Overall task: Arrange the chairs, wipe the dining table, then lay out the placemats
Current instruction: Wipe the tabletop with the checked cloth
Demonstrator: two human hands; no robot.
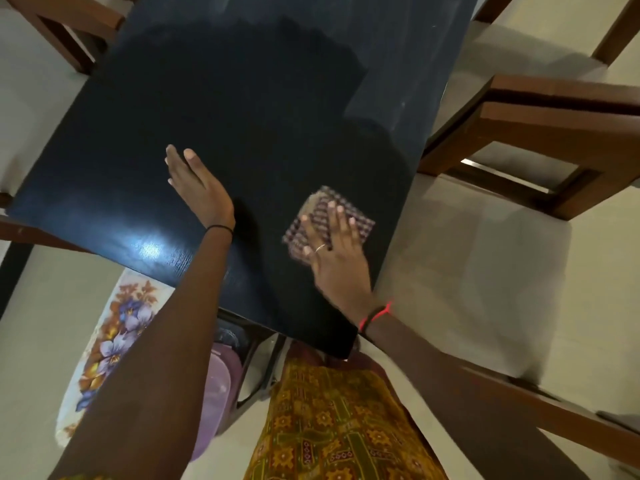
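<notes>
Pressing down with fingers straight and spread, the right hand (334,251) lies flat on a folded checked cloth (328,198). It grips nothing; the palm and fingers simply pin the cloth to the table (242,98). The cloth sits near the table's right edge, toward the person's end.

The left hand (197,187) is also flat and open, palm down on the bare tabletop, fingers pointing away from the person. It lies to the left of the cloth and apart from it. It appears to serve as a brace only.

Surface condition: a large darker patch covers the middle of the table and reaches the cloth. A paler, hazy strip (391,98) runs along the right edge, and a similar band crosses the far end. Judged from this, wiping is the step in hand and is partly done.

Governing relation: the hazy strip lies ahead of the right hand and slightly to its right. Its long axis follows the table's right edge, away from the person. The right hand is clearly the nearer of the 2, so a forward push of the cloth along that edge is the likely requirement.

1 wooden chair (554,133) stands just beside that edge. No placemat can be identified on the table.
</notes>
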